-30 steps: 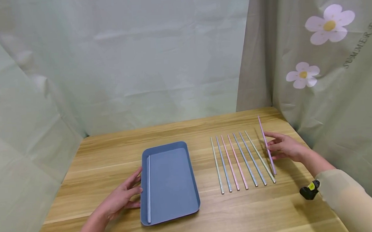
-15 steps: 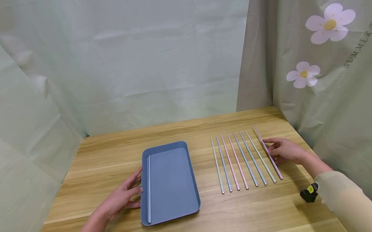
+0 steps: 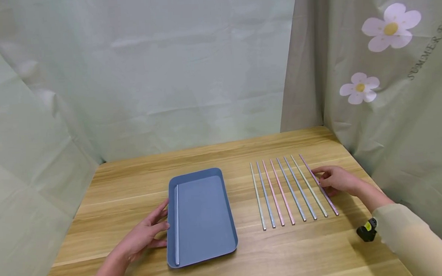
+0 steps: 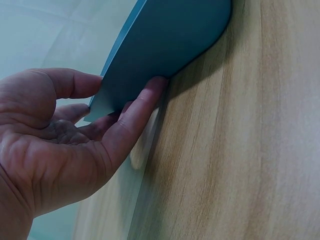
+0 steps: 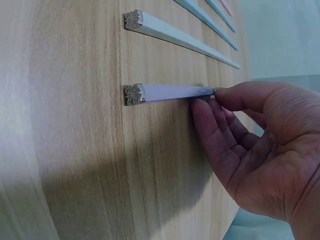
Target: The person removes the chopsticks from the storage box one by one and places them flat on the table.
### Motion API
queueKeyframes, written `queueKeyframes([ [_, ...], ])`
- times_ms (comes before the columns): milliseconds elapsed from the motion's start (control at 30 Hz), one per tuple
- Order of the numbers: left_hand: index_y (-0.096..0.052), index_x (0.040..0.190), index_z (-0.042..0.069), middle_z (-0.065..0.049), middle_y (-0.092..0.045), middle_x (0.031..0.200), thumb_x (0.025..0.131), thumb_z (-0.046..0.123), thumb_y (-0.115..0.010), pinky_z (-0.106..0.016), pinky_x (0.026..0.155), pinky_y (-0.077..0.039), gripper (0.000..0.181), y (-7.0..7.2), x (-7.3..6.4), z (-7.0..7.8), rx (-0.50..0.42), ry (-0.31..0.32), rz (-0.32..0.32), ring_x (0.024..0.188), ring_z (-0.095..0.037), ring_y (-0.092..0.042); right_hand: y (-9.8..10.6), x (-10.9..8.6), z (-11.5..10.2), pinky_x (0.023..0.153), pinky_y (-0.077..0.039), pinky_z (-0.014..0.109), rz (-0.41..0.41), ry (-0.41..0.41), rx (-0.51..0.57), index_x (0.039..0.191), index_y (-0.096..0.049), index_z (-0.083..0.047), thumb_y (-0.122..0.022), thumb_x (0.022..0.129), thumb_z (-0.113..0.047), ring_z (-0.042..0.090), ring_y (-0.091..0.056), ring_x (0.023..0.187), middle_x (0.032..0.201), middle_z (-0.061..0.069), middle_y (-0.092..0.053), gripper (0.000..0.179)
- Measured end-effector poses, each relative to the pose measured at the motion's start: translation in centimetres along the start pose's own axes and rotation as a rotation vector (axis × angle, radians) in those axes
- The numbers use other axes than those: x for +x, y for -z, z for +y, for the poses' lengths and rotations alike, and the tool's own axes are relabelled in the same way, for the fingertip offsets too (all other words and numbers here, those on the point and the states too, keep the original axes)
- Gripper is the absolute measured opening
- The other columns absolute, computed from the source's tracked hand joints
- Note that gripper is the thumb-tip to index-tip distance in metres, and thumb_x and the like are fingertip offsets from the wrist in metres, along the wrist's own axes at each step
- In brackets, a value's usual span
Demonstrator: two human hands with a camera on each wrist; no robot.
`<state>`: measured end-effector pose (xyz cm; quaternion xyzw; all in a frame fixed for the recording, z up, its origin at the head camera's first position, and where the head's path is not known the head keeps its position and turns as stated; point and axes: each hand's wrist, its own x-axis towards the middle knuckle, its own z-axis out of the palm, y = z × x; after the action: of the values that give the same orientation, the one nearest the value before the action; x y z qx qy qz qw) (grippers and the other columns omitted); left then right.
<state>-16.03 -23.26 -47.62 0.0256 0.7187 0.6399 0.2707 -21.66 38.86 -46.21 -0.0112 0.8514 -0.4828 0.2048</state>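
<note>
In the head view, my right hand [image 3: 335, 179] pinches a purple chopstick [image 3: 328, 199] between thumb and fingertips, at the right end of a row of chopsticks. The right wrist view shows its silver patterned end [image 5: 134, 94] close to the wood, nearly parallel to a pale green chopstick [image 5: 175, 41] beside it. My left hand [image 3: 145, 234] touches the long left side of a blue-grey tray [image 3: 206, 217], with its fingers against the outer wall in the left wrist view. One silvery chopstick [image 3: 177, 224] lies along the tray's left inner side.
Several chopsticks in green, blue and pink lie side by side right of the tray, among them a pink chopstick [image 3: 273, 193]. The wooden table [image 3: 134, 179] ends against pale curtains [image 3: 203, 73]. A black wrist device [image 3: 367, 230] hangs at the right sleeve.
My right hand has lowered the purple chopstick towards the table and brought it roughly in line with the row, its near end shifting right. The left hand and tray stay where they were.
</note>
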Motion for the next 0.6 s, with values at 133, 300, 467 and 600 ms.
queueKeyframes([
  [133, -0.007, 0.167, 0.024, -0.028, -0.004, 0.167, 0.102, 0.009, -0.057, -0.050, 0.083, -0.059, 0.082, 0.0, 0.0, 0.0, -0.002, 0.003, 0.006, 0.125, -0.033, -0.052, 0.0, 0.1, 0.0, 0.070, -0.059, 0.040, 0.005, 0.003, -0.009, 0.151, -0.040, 0.008, -0.061, 0.096, -0.001, 0.023, -0.058, 0.086, 0.103, 0.016, -0.055, 0.060],
  [300, -0.008, 0.166, 0.024, -0.028, -0.004, 0.167, 0.102, 0.009, -0.057, -0.051, 0.083, -0.059, 0.082, 0.0, 0.0, -0.1, 0.000, 0.004, 0.008, 0.127, -0.034, -0.050, 0.1, 0.1, 0.0, 0.070, -0.060, 0.039, 0.000, 0.008, -0.005, 0.151, -0.039, 0.008, -0.061, 0.096, -0.002, 0.023, -0.058, 0.086, 0.104, 0.017, -0.056, 0.060],
  [467, -0.007, 0.166, 0.024, -0.028, -0.005, 0.167, 0.103, 0.010, -0.057, -0.051, 0.084, -0.058, 0.082, -0.1, 0.1, 0.0, 0.001, 0.006, 0.001, 0.127, -0.035, -0.050, 0.6, -0.1, 0.0, 0.067, -0.059, 0.039, 0.052, 0.024, 0.043, 0.151, -0.037, 0.010, -0.058, 0.099, -0.005, 0.022, -0.060, 0.079, 0.094, 0.015, -0.060, 0.058],
  [600, -0.008, 0.166, 0.025, -0.028, -0.004, 0.167, 0.103, 0.010, -0.057, -0.051, 0.084, -0.058, 0.082, -0.1, 0.1, -0.1, 0.001, 0.011, 0.006, 0.129, -0.036, -0.049, 0.7, -0.1, -0.9, 0.066, -0.058, 0.039, 0.137, 0.045, 0.073, 0.151, -0.037, 0.011, -0.055, 0.101, -0.008, 0.019, -0.057, 0.071, 0.083, 0.011, -0.057, 0.056],
])
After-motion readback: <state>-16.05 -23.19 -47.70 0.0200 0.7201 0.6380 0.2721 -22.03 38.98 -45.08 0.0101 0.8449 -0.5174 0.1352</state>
